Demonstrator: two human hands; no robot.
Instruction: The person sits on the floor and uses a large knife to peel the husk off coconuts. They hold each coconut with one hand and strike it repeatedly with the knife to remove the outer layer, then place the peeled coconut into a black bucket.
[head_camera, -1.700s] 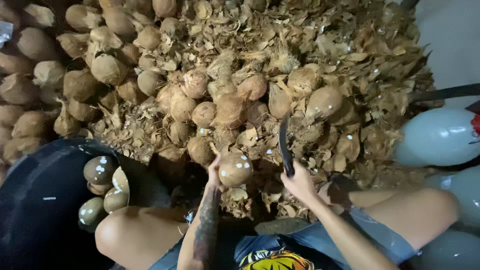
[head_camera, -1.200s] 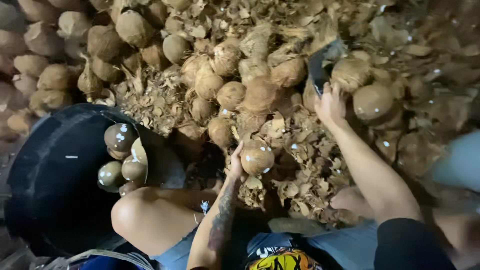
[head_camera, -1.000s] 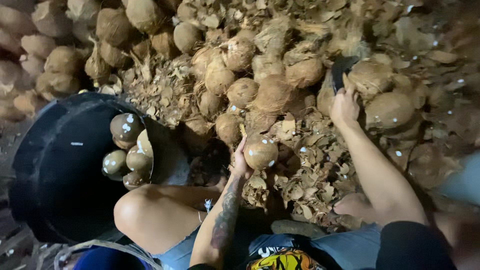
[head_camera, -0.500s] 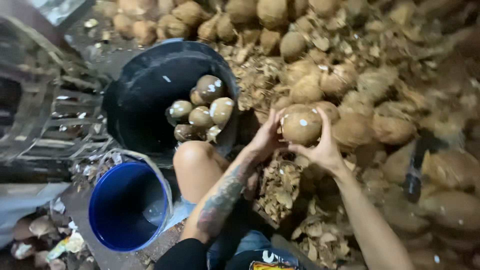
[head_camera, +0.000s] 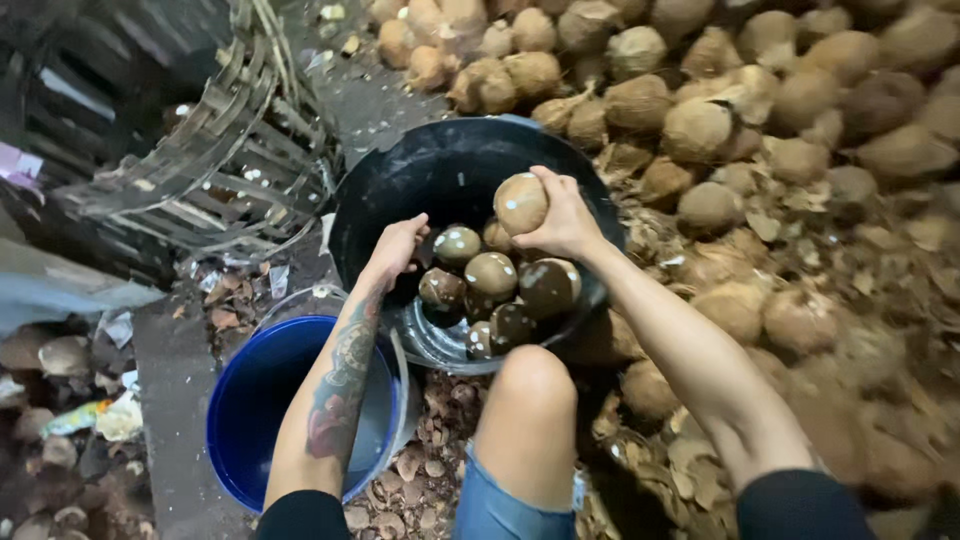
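Coconut (head_camera: 521, 203) in right hand (head_camera: 562, 222), above black tub (head_camera: 400, 175)

I'm looking down into what reads as a rough coconut-processing yard or shed, not a home or shop. From twelve round to four o'clock a great heap of husked coconuts (head_camera: 700, 130) lies banked on the ground, with torn husk scraps (head_camera: 690, 450) littered thick below it. At centre a wide black tub (head_camera: 400, 180) holds peeled, wet coconuts (head_camera: 492, 275), and a blue bucket (head_camera: 240, 420) stands at seven o'clock. A battered woven basket (head_camera: 200, 180) slumps at ten o'clock on dark, dirty concrete floor (head_camera: 175, 380) strewn with debris.
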